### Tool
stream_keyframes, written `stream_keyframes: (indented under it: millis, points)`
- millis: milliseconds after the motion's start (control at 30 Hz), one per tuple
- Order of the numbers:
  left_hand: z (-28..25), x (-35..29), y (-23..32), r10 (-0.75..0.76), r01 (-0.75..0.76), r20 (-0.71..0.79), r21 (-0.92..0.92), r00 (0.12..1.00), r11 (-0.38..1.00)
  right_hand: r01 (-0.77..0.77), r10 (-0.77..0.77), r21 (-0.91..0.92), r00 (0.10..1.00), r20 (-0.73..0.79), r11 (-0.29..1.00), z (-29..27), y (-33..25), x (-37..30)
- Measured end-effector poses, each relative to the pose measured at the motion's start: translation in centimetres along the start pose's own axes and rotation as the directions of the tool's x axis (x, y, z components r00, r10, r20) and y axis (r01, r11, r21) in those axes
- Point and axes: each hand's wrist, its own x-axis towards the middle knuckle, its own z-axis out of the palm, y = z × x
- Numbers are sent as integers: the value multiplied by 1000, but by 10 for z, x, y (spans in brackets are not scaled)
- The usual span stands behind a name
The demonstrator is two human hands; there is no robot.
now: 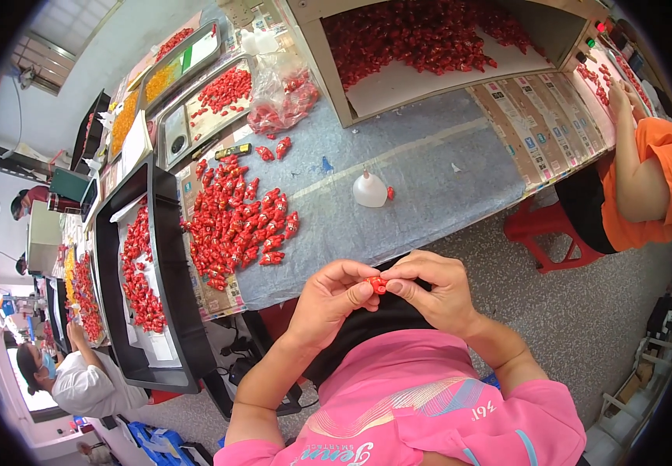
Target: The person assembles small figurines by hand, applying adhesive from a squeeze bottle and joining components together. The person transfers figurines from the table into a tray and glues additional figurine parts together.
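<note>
Between my two hands, just in front of the table's near edge, is a small glossy red plastic figure (377,285) with pale markings. My left hand (328,301) pinches it from one side with thumb and fingertips. From the other side the thumb and forefinger of my right hand (435,292) close on it as well. Fingers cover much of the figure. Beyond my hands, a white squeeze bottle (369,190) with a narrow tip stands upright on the blue-grey table cover (421,167). One tiny red piece (390,193) lies beside it. A heap of similar red figures (235,213) is spread to the left.
Left of the heap is a deep black tray (181,311) with red pieces on white paper. An open-fronted box (324,70) full of red parts stands at the back. A plastic bag (278,97) lies nearby. Co-workers in orange (658,167) and white (87,384) sit right and left.
</note>
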Motion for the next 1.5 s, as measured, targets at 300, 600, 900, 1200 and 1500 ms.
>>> stream_keyframes:
  millis: [300, 600, 900, 1200, 1500]
  points:
    - [-1, 4, -6, 59, -56, -52, 49, 997, 997, 58, -56, 42, 997, -56, 997, 8, 12, -1]
    - [-8, 6, -2, 55, -51, -67, 63, 996, 997, -101, 101, 204, 995, 13, 974, 9, 14, 5]
    - [-31, 24, 50, 507, -369, -43, 633, 861, 680, -103, 107, 87, 993, -47, 991, 5, 8, 20]
    - [-101, 42, 112, 804, 57, 95, 986, 587, -158, -51, 46, -47, 995, -86, 998, -19, 14, 5]
    - [-38, 26, 91, 828, -142, 191, 980, 527, -136, 167, -312, -580, 936, -160, 798, -92, 22, 84]
